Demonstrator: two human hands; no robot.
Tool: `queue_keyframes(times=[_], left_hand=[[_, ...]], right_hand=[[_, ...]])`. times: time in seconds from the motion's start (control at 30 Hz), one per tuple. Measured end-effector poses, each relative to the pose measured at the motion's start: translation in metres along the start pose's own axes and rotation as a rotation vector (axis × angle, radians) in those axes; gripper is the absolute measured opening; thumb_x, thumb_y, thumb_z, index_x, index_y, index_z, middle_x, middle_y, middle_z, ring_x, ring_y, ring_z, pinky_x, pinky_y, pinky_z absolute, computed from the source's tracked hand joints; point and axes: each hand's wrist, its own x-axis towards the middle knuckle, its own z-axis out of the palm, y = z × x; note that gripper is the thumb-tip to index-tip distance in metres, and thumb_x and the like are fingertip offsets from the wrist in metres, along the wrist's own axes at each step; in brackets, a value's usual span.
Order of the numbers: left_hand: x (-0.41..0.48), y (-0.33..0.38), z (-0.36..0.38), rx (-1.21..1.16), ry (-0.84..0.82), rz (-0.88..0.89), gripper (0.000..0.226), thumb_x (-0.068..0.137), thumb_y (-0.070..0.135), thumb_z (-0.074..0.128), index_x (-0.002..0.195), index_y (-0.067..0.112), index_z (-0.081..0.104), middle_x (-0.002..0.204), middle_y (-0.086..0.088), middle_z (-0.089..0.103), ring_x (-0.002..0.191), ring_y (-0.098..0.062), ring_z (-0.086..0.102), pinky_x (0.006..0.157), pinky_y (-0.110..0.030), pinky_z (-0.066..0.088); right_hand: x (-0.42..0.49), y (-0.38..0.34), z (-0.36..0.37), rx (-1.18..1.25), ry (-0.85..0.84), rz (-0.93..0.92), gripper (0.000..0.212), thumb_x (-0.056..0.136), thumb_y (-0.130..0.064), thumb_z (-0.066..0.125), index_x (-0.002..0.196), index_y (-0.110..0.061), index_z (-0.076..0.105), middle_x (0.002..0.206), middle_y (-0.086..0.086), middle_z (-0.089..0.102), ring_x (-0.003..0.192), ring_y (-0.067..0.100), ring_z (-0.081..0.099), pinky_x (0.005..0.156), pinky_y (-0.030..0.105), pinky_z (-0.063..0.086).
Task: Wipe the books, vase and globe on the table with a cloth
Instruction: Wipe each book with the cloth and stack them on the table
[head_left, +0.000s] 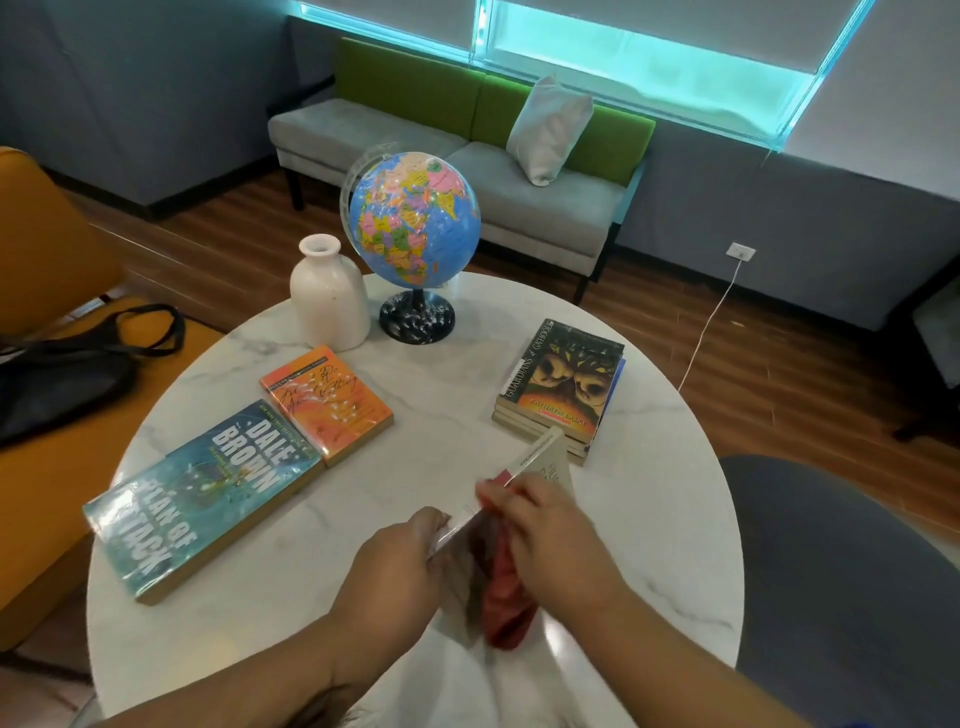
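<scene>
Over the near part of the round marble table (649, 519), my left hand (395, 561) grips a thin white book (540, 457) by its spine edge, tilted up on edge. My right hand (550, 530) holds a red cloth (506, 597) against that book. A large blue book (202, 499) and an orange book (327, 402) lie flat on the left. A stack of books (561, 395) sits on the right. At the back stand a white vase (330, 296) and a globe (415, 218) on a black base.
A black bag (67, 369) lies on an orange seat (47, 270) to the left. A grey chair (852, 587) is at the right. Behind the table stands a grey and green sofa (467, 171) with a cushion, and a white cable (711, 317) runs across the floor.
</scene>
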Motion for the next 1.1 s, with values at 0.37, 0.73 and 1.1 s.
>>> queue_keyframes(times=[0.37,0.73,1.1], left_hand=[[0.012,-0.014,-0.021,0.223,0.094,0.373,0.054,0.067,0.016,0.08,0.111,0.029,0.051,0.079,0.006,0.072,0.057,-0.017,0.067,0.046,-0.026,0.053],[-0.009,-0.066,0.022,0.61,-0.286,0.531,0.081,0.017,0.041,0.092,0.096,0.032,0.077,0.096,0.012,0.074,0.079,-0.008,0.073,0.046,-0.018,0.054],[0.0,-0.088,0.035,0.53,-0.285,0.588,0.068,0.038,0.033,0.092,0.103,0.033,0.074,0.102,0.013,0.073,0.087,-0.009,0.072,0.054,-0.019,0.057]], right_hand=[[0.014,0.026,-0.039,0.019,0.258,0.241,0.037,0.097,-0.016,0.052,0.131,-0.028,0.059,0.112,-0.008,0.048,0.101,0.014,0.054,0.089,0.022,0.044],[-0.03,0.003,0.032,-0.037,-0.406,0.216,0.028,0.095,-0.037,0.052,0.123,-0.039,0.052,0.117,-0.009,0.052,0.103,0.015,0.054,0.096,0.028,0.047],[0.003,-0.002,0.021,-0.433,-0.472,0.217,0.041,0.092,-0.009,0.049,0.132,-0.016,0.047,0.123,0.007,0.041,0.111,0.03,0.046,0.089,0.038,0.048]])
